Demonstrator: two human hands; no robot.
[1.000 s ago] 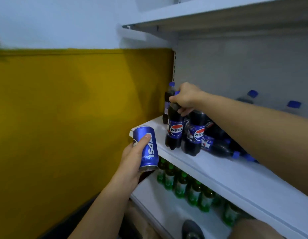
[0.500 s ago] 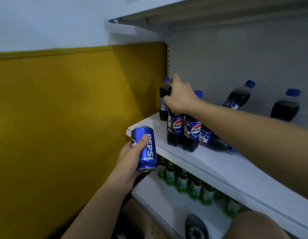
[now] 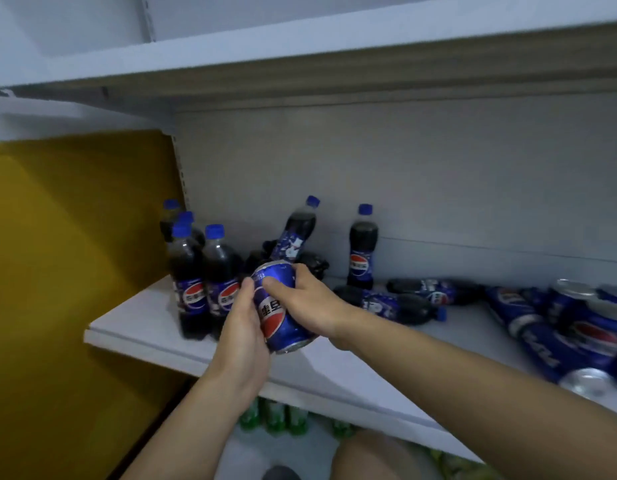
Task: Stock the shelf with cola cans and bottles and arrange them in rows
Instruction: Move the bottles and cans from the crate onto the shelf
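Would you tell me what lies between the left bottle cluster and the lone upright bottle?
A tilted bottle, with dark fallen ones at its base, per the head view.

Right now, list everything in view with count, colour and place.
held cola can: one, blue, tilted, above the shelf front
upright cola bottles: four, dark with blue caps, shelf's left end
lone upright bottle: one, dark, by the back wall
leaning bottle: one, dark, tilted at the back wall
lying bottles: at least two, dark, mid-shelf
piled cans: several, blue, shelf's right end
shelf: one, white
green bottles: several, shelf below
wall panel: one, yellow, left
left hand: grips the can
right hand: grips the can
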